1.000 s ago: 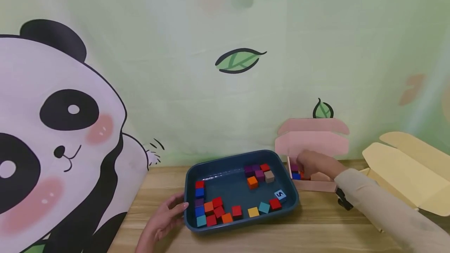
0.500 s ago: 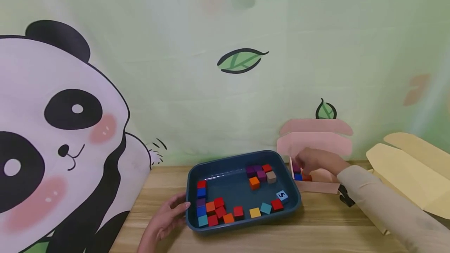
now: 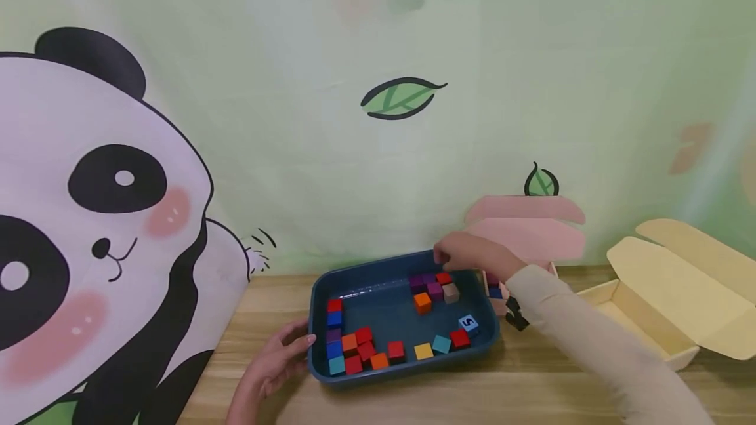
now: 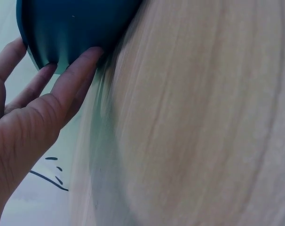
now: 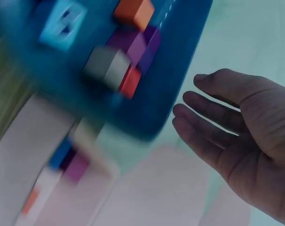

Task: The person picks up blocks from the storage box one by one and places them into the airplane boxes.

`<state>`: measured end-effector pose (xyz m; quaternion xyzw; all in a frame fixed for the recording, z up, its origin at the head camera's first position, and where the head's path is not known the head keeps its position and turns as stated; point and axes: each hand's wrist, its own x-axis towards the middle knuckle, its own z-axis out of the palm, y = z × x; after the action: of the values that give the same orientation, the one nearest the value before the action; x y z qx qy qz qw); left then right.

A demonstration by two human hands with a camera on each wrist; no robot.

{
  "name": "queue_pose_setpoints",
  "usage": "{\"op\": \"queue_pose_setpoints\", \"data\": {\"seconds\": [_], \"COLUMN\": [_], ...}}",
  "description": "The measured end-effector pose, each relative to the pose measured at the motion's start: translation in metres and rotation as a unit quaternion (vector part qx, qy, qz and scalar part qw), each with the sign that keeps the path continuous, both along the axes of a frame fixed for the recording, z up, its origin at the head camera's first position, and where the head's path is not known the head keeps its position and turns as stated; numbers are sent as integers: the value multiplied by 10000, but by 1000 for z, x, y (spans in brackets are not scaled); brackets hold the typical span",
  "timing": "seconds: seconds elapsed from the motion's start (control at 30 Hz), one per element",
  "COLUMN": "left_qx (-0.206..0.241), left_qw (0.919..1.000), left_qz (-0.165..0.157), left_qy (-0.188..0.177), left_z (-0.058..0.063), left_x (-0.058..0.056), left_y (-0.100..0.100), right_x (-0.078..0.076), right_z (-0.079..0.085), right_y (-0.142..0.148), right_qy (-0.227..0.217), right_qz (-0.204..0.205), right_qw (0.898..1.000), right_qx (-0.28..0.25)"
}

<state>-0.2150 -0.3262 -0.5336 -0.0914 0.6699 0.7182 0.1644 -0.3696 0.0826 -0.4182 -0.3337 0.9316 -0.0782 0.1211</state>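
My left hand [image 3: 274, 356] is at the left end of a dark blue tray [image 3: 384, 300]. In the left wrist view its fingertips [image 4: 93, 54] touch the tray's outer wall. My right hand [image 3: 472, 254] hovers by the tray's back right rim, and in the right wrist view it is unclasped, with nothing between its fingers. Close to it inside the tray lie purple cubes [image 3: 434, 291], a red cube [image 3: 443, 278], a grey-brown cube [image 3: 451, 293] and an orange cube [image 3: 422, 303]. More colored cubes line the left and front walls, among them a light blue one with a black mark [image 3: 468, 324].
Behind my right forearm stands a pink box [image 3: 531, 238], lid up, with several cubes [image 5: 76, 165] inside. A yellow box [image 3: 650, 320] with its lid raised is farther right. The wooden table [image 3: 260, 303] meets a panda-printed backdrop [image 3: 295, 149].
My right hand has come out of the pink box and moved left to the tray's back right rim. The left hand has stayed at the tray's left end.
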Motion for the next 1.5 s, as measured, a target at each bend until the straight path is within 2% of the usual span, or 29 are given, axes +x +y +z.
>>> {"op": "queue_pose_setpoints", "data": {"seconds": [0.13, 0.2, 0.3, 0.5, 0.67, 0.83, 0.97, 1.13, 1.3, 1.37, 1.43, 1.5], "left_qx": [-23, 5, 70, 24, 24, 8, 32, 50, 56, 57, 61, 69], "left_qw": [10000, 9999, 9997, 9997, 9997, 9997, 9998, 9998, 9998, 9999, 10000, 9998], "left_qz": [-3, -62, -141, -136, -131, -132, -95, -27, 30, -7, -71, -128], "left_qy": [92, 136, 171, 224, 226, 184, 196, 190, 191, 88, -29, -136], "left_z": [-2, -3, -2, 1, 4, 5, 4, 7, 6, 4, 2, 2], "left_x": [-4, -4, -5, -7, -11, -13, -15, -18, -18, -15, -11, -8], "left_y": [1, 2, 2, -1, -3, -5, -8, -13, -13, -11, -8, -6], "right_x": [-10, -13, -18, -25, -25, -29, -31, -26, -11, -2, 6, 14], "right_z": [-12, -21, -34, -51, -52, -43, -25, 5, 23, 25, 25, 24], "right_y": [-38, -50, -65, -84, -87, -81, -73, -53, -22, -6, 14, 32], "right_qy": [75, 147, 237, 211, 281, 581, 919, 1335, 1272, 1277, 1514, 1546], "right_qz": [288, 491, 586, 285, 126, 491, 794, 931, 653, 455, 377, 328], "right_qw": [9989, 9968, 9947, 9957, 9967, 9959, 9921, 9865, 9897, 9907, 9867, 9861], "right_qx": [369, 608, 813, 860, 751, 479, 317, 193, -59, 112, 448, 511]}}
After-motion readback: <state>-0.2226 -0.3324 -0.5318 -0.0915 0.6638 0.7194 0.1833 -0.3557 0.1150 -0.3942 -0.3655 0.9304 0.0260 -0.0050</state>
